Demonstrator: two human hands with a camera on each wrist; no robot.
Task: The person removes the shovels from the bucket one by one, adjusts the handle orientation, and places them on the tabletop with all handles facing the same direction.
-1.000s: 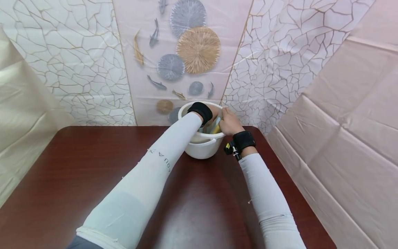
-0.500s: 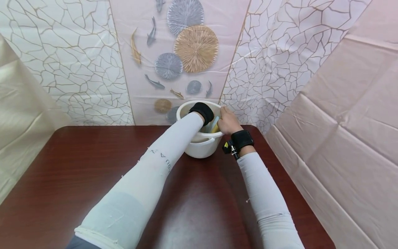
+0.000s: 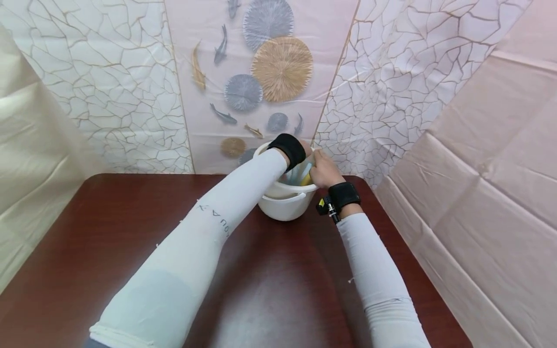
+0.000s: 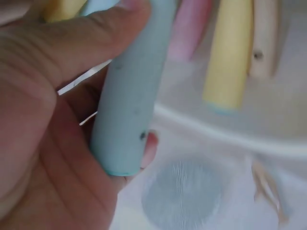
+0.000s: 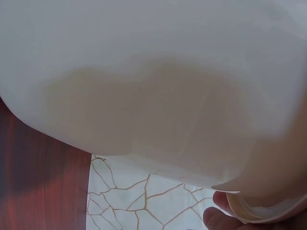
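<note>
A white bucket (image 3: 285,209) stands at the far side of the table. My left hand (image 3: 306,148) is over its mouth, partly hidden behind the black wristband. In the left wrist view the thumb and fingers grip a pale blue rounded handle (image 4: 127,105) with a small dark spot near its end. The rest of that object is out of sight. Beside it lie a yellow handle (image 4: 228,62), a pink handle (image 4: 192,28) and a beige handle (image 4: 265,38) inside the bucket. My right hand (image 3: 325,170) holds the bucket's right rim; its fingertips (image 5: 218,218) show beside the rim.
The dark red table (image 3: 143,232) spreads in front of and left of the bucket. A patterned cloth backdrop (image 3: 261,121) rises right behind the bucket. Pinkish drapery (image 3: 470,193) hangs close along the right table edge.
My left hand has risen from deep inside the bucket to about rim level. The right hand keeps its grip on the rim, and the bucket stays in place.
</note>
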